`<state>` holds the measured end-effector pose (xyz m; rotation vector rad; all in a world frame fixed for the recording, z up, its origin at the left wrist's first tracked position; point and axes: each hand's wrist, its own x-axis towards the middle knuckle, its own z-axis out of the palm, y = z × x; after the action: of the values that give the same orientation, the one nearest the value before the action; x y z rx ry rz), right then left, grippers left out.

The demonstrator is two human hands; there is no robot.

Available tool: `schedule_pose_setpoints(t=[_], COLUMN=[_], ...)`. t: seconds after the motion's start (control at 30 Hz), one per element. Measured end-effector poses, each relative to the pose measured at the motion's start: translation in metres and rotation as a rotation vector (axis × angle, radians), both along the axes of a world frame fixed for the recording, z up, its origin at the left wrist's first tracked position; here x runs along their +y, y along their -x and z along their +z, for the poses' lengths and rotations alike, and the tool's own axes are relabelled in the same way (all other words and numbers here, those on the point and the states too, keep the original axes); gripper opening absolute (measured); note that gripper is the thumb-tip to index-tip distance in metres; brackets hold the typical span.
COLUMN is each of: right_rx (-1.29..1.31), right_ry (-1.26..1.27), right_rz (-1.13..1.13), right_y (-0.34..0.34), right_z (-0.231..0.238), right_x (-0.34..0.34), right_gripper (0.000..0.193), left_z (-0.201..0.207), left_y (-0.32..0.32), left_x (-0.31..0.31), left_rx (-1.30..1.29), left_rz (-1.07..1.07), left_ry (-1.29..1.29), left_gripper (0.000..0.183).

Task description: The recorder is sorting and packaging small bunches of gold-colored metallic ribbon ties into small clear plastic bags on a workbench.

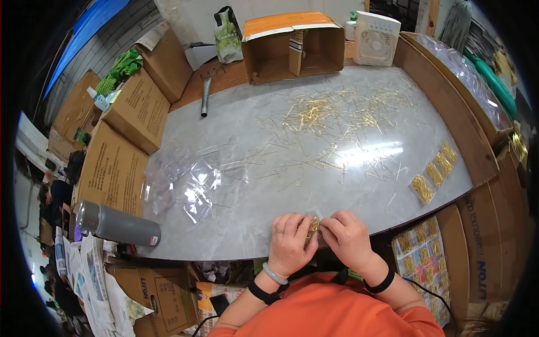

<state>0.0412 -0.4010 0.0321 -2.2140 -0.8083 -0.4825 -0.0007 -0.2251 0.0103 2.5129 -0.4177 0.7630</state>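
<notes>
At the table's near edge, my left hand (289,238) is closed around a small clear bag of gold wire hooks (313,226). Fingers of my right hand (343,233) are pinched together at the bag's right side; what lies between the fingertips is too small to make out. Loose gold hooks (314,114) are heaped and scattered over the grey tabletop (247,210) beyond my hands. To the right lie several filled bags of hooks (422,189) in a slanting row. A pile of empty clear plastic bags (196,188) spreads over the left side.
A grey bottle (120,224) lies or leans at the left front. Cardboard boxes (112,163) wall the left side; an open carton (269,56) and a white fan (376,42) stand at the back. Below the right edge, a box holds more filled bags (422,253).
</notes>
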Motion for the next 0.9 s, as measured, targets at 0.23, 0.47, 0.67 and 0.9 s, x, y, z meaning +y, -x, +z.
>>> schedule_pose_setpoints(t=[0.23,0.47,0.67,0.9], right_rx=[0.028,0.094,0.127,0.220], right_ry=[-0.037,-0.093,-0.075,-0.075], right_rz=[-0.025,-0.011,0.000,0.098], right_y=[-0.002,-0.003,-0.001,-0.025], right_z=[0.003,-0.002,-0.001,-0.003], right_x=[0.003,0.009,0.004,-0.003], right_gripper=[0.017,0.017,0.015,0.015], left_z=[-0.005,-0.009,-0.010,-0.005], left_y=[0.000,0.001,0.001,-0.001], left_x=[0.001,0.003,0.005,0.008], left_rx=[-0.065,-0.045,-0.044,-0.075], left_rz=[0.012,-0.067,-0.107,-0.088], left_ry=[0.028,0.086,0.112,0.150], left_gripper=[0.043,0.045,0.050,0.069])
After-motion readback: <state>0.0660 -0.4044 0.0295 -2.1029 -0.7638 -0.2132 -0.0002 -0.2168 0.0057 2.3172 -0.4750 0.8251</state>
